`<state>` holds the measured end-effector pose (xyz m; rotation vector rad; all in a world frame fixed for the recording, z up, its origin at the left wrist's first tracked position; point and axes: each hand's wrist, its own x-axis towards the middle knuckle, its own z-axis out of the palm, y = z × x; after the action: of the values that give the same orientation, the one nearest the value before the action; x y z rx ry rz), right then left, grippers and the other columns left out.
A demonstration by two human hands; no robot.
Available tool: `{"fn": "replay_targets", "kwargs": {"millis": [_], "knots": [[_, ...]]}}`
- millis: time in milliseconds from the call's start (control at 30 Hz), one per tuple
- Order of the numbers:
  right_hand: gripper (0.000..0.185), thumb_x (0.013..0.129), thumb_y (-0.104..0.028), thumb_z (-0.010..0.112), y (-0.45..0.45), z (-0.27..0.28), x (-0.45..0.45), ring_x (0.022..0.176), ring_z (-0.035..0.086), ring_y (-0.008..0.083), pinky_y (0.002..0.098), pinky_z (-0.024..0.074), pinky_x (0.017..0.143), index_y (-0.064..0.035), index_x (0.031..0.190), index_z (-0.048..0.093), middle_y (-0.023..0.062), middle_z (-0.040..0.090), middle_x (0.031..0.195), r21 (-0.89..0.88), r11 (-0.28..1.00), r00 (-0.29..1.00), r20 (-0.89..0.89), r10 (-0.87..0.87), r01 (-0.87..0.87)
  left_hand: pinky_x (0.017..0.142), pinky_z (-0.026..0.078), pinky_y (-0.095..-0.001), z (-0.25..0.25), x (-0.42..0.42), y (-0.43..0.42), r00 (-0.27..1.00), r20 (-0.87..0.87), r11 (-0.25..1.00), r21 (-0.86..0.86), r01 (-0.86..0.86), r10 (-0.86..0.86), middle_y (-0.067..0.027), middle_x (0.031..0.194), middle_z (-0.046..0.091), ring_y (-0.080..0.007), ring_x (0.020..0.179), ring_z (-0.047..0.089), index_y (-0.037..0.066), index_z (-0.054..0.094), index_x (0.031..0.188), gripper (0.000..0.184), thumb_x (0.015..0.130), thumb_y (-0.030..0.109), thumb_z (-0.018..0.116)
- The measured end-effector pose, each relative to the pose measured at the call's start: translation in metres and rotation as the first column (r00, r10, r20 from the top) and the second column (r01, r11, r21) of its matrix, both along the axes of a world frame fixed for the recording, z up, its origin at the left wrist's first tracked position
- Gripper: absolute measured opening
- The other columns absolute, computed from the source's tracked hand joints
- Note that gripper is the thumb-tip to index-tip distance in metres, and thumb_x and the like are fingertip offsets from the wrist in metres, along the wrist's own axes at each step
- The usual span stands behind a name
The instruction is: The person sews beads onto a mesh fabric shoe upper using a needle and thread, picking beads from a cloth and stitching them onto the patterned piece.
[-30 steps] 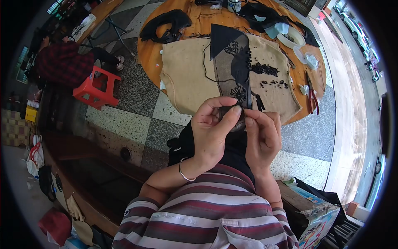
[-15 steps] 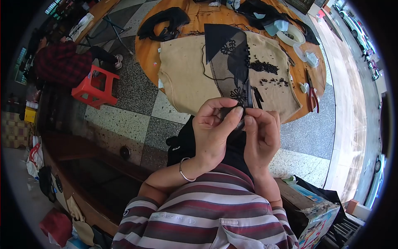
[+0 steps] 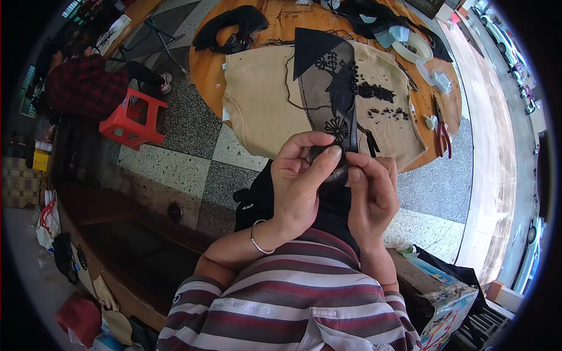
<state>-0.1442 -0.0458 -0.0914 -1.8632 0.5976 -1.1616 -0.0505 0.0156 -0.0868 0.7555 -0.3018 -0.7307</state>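
Wooden surface (image 3: 205, 67) with a rounded edge spreads out ahead of you. Closest in, your left hand (image 3: 298, 190) pinches the near end of a black mesh panel (image 3: 319, 99) between thumb and forefinger. Your right hand (image 3: 374, 196) sits just beside it, thumb and forefinger pressed together at the panel's right edge; you can't tell from this view whether anything thin is between them. From your fingertips, the panel's long axis runs away from you, leaning slightly left, so your left hand has its end and your right hand flanks its side. Just past your left thumb lies an embroidered flower (image 3: 336, 130). Farther out, beige cloth (image 3: 257, 96) lies under the panel, with black beads (image 3: 374, 92) to the panel's right and red-handled pliers (image 3: 442, 140) beyond the cloth's right edge.
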Motion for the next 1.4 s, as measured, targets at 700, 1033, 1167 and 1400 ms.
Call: {"fn": "replay_targets", "kwargs": {"millis": [700, 1033, 1167, 1400], "knots": [[0.019, 0.075, 0.005, 0.071, 0.001, 0.005, 0.003, 0.064, 0.055, 0.0106, 0.0219, 0.0424, 0.055, -0.0003, 0.093, 0.065, 0.0057, 0.058, 0.080, -0.050, 0.996, 0.997, -0.030, -0.075, 0.074, 0.069, 0.046, -0.0156, -0.004, 0.002, -0.001, 0.998, -0.059, 0.999, -0.008, 0.036, -0.036, -0.0020, 0.090, 0.060, -0.0030, 0.076, 0.057, 0.000, 0.058, 0.102, 0.019, 0.084, -0.001, 0.064], [0.018, 0.076, 0.006, 0.068, 0.001, 0.003, 0.004, 0.064, 0.054, 0.0124, 0.0234, 0.0430, 0.057, 0.0001, 0.093, 0.065, 0.0072, 0.058, 0.082, -0.098, 0.993, 0.996, -0.052, -0.075, 0.069, 0.072, 0.047, -0.0179, -0.001, 0.004, 0.001, 0.976, -0.186, 0.993, -0.041, 0.110, -0.116, -0.0021, 0.091, 0.060, -0.0057, 0.080, 0.059, 0.002, 0.057, 0.101, 0.016, 0.086, 0.001, 0.062], [0.017, 0.077, 0.005, 0.069, 0.001, 0.001, 0.004, 0.062, 0.052, 0.0115, 0.0231, 0.0414, 0.056, -0.0006, 0.093, 0.064, 0.0063, 0.056, 0.080, -0.050, 0.996, 0.996, -0.046, -0.082, 0.080, 0.071, 0.046, -0.0173, -0.004, 0.003, -0.001, 0.991, -0.112, 0.997, -0.041, 0.068, -0.072, -0.0020, 0.092, 0.059, -0.0047, 0.080, 0.058, 0.002, 0.057, 0.101, 0.016, 0.086, 0.001, 0.062], [0.016, 0.079, 0.004, 0.068, 0.001, -0.001, 0.003, 0.061, 0.050, 0.0098, 0.0218, 0.0386, 0.054, -0.0014, 0.093, 0.064, 0.0047, 0.055, 0.079, -0.021, 0.995, 0.995, -0.038, -0.095, 0.095, 0.069, 0.045, -0.0161, -0.006, -0.002, -0.002, 0.998, -0.035, 0.999, -0.010, 0.042, -0.042, -0.0015, 0.089, 0.060, -0.0031, 0.078, 0.057, 0.001, 0.057, 0.100, 0.017, 0.085, -0.001, 0.063]]}}
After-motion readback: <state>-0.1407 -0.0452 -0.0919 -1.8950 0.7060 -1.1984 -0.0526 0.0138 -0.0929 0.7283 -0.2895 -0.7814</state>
